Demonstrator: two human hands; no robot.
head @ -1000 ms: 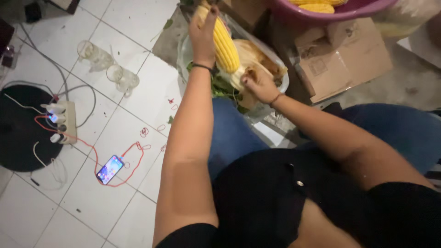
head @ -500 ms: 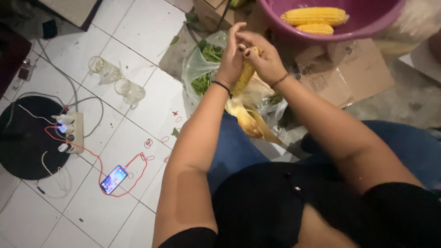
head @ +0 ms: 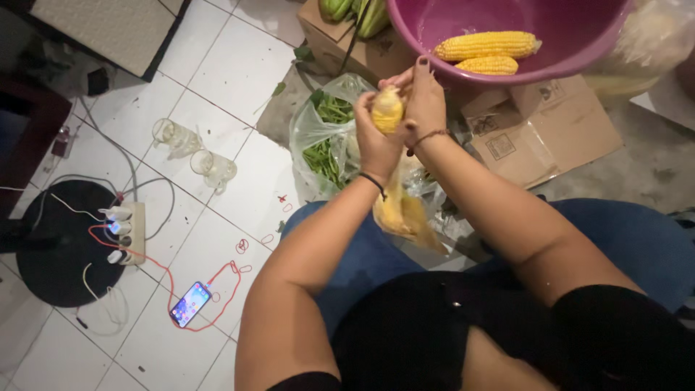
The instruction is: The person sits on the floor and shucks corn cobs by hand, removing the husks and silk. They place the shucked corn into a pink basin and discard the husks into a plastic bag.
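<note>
Both hands meet in front of the person's chest around one corn cob: the left hand wraps its lower part from the left, and the right hand closes over it from the right, so only the cob's rounded yellow top shows between them. Pale husk leaves hang below the wrists, blurred, and how they join the cob is hidden by the palms. Just behind the hands lies a clear plastic bag holding green husk scraps, its right side covered by the forearms. Beyond the fingers sits a purple basin, cut off at the top edge, with two peeled yellow cobs lying side by side inside. The basin rests over a flattened brown cardboard box bearing small dark printed marks too small to make out. To the left of the basin, another cardboard box holds unpeeled green cobs, also cropped by the frame. Farther left on the white tiled floor lie two clear glass mugs on their sides, a white power strip with plugs and a red cable, and a phone with a lit screen.
</note>
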